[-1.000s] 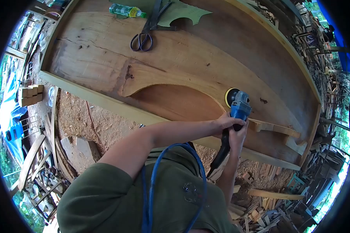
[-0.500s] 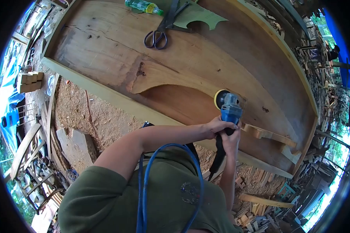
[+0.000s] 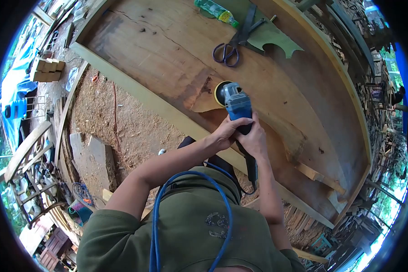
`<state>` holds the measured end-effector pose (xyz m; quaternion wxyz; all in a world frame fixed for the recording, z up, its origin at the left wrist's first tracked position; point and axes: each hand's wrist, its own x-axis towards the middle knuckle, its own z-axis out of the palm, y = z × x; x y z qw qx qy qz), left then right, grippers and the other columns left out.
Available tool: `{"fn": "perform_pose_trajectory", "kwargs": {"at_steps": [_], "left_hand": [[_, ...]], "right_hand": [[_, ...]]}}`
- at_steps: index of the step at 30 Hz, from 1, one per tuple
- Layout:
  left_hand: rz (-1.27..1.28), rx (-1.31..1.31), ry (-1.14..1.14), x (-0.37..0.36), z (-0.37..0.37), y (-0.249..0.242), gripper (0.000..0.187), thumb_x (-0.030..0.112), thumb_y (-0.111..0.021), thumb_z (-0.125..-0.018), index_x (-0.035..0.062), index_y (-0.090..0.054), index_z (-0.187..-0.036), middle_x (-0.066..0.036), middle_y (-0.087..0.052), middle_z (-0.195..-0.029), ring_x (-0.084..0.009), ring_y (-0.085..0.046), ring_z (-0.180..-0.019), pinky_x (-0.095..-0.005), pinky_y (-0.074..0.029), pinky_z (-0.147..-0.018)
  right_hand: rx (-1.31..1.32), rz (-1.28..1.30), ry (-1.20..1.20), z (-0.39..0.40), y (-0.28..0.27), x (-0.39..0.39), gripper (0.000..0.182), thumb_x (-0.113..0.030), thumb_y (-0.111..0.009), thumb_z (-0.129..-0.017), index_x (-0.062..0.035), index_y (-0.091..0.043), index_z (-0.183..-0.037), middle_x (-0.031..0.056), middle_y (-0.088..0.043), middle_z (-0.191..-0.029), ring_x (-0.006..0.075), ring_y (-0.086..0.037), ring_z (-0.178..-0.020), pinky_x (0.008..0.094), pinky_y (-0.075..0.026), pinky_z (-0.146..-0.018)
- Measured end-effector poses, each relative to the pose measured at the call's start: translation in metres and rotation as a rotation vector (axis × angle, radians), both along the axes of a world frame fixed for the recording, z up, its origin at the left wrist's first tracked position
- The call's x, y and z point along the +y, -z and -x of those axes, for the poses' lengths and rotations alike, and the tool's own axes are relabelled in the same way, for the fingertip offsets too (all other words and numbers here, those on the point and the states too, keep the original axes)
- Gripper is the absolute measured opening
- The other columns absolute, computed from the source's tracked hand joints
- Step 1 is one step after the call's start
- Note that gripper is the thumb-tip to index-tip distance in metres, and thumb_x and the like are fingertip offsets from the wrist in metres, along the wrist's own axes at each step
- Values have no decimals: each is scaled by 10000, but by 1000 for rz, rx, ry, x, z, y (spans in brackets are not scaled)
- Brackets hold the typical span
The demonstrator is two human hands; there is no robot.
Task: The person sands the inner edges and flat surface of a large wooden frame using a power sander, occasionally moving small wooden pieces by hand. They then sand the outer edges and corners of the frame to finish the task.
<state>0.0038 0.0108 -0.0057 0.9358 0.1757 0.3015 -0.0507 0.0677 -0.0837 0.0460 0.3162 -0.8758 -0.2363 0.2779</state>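
Observation:
My left hand (image 3: pixel 226 131) and my right hand (image 3: pixel 255 141) are both closed around a blue angle grinder (image 3: pixel 238 108), the left thumb lying across its body. Its yellow-edged sanding disc (image 3: pixel 220 94) is over the left end of a curved wooden piece (image 3: pixel 285 133), which lies on a large wooden panel (image 3: pixel 167 59). The grinder's dark rear end points back toward my body. Large dark-handled scissors (image 3: pixel 226 54) lie on the panel beyond the disc.
A green cut-out template (image 3: pixel 276 40) and a plastic bottle (image 3: pixel 216 12) lie at the panel's far side. Raised edging (image 3: pixel 136 95) borders the panel. A blue cable (image 3: pixel 157 213) loops over my shirt. Sawdust (image 3: pixel 99 113) and wood offcuts (image 3: pixel 93 156) cover the ground at left.
Both hands have carried the grinder leftward along the curved wooden piece, from near its middle to its left end. The camera view has shifted too, so the panel sits farther right.

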Motion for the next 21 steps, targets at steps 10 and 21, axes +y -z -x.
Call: {"fn": "perform_pose_trajectory", "kwargs": {"at_steps": [10,21], "left_hand": [[116,82,-61,12,53,-9,474,103,-741,-806,137,-511,-1219,-21,-586,-1122,-182,-562,-1071,-363,-456,-966],[46,196,9,38,-2,1,421,165,-745,-784,131,-545,-1153,-33,-627,-1040,-180,-618,-967,-343,-495,-909]], "right_hand": [[42,79,-231,22,-15,14,880,-334,-760,-677,-198,-322,-1428,201,-668,-1067,393,-656,-958,481,-537,-823],[-8,69,-44,-10,-2,30,803,-359,-754,-667,-183,-393,-1362,193,-678,-1022,394,-657,-946,488,-530,-807]]}}
